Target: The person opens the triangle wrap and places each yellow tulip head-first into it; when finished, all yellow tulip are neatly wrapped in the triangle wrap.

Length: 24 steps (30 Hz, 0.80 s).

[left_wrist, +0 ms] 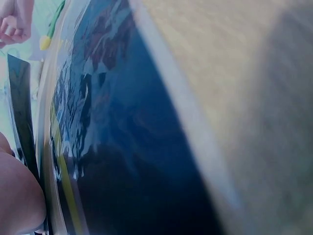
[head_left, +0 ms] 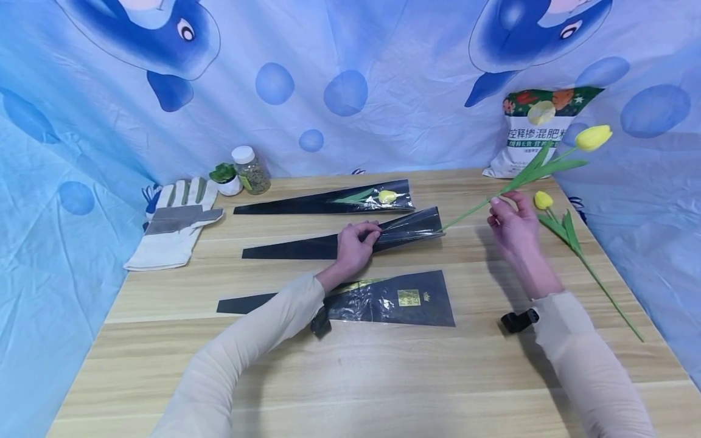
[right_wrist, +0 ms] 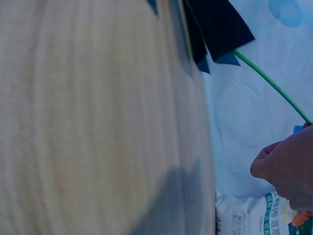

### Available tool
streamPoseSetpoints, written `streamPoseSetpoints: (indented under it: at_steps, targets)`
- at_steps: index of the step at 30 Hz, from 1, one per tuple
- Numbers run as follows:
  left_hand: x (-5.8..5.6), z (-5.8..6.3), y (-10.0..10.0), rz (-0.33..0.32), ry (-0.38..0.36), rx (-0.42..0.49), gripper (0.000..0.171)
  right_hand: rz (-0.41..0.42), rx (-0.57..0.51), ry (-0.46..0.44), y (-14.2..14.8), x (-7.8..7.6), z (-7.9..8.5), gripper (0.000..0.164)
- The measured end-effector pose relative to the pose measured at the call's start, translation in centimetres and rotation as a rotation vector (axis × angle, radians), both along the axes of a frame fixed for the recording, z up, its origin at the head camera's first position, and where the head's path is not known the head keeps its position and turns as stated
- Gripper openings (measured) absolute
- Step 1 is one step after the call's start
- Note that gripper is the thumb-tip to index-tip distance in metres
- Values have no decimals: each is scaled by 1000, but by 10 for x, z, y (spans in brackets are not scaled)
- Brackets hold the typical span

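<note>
My left hand pinches the upper edge of the middle black flower sleeve, whose wide mouth faces right. My right hand pinches the stem of a yellow tulip, its bloom tilted up to the right. The lower stem runs into the sleeve's mouth in the right wrist view; its end is hidden inside. Nearer me, under the left forearm, lies a flat printed black sleeve. Behind, a third sleeve holds another yellow tulip.
A loose yellow tulip lies at the table's right side. At the back left are a work glove, a small potted plant and a white-capped jar. A fertilizer bag leans at the back right against the blue curtain.
</note>
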State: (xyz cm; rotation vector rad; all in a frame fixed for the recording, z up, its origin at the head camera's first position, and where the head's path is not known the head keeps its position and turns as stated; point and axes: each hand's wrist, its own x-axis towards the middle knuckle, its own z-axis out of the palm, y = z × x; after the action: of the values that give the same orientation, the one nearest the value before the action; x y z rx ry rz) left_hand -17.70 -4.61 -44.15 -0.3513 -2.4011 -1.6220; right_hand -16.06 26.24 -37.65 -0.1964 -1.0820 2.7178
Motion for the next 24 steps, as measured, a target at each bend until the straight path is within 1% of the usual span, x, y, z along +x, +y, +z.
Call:
streamPoseSetpoints:
  at_steps: [5, 9, 12, 18, 21, 24]
  targets:
    - [0, 0, 1, 11, -13, -11, 7, -5, 72, -16, -9, 1, -7, 20]
    - [0, 1, 2, 17, -21, -10, 7, -3, 102, -13, -15, 0, -12, 20]
    - [0, 1, 2, 18, -21, -8, 6, -6, 131, -30, -19, 0, -15, 21]
    - [2, 1, 3, 24, -17, -12, 7, 8, 201, -111, -29, 0, -20, 19]
    - [2, 1, 4, 30, -23, -20, 7, 8, 271, -160, -33, 0, -21, 19]
    - [2, 0, 4, 35, -22, -29, 7, -12, 350, -215, -37, 0, -23, 19]
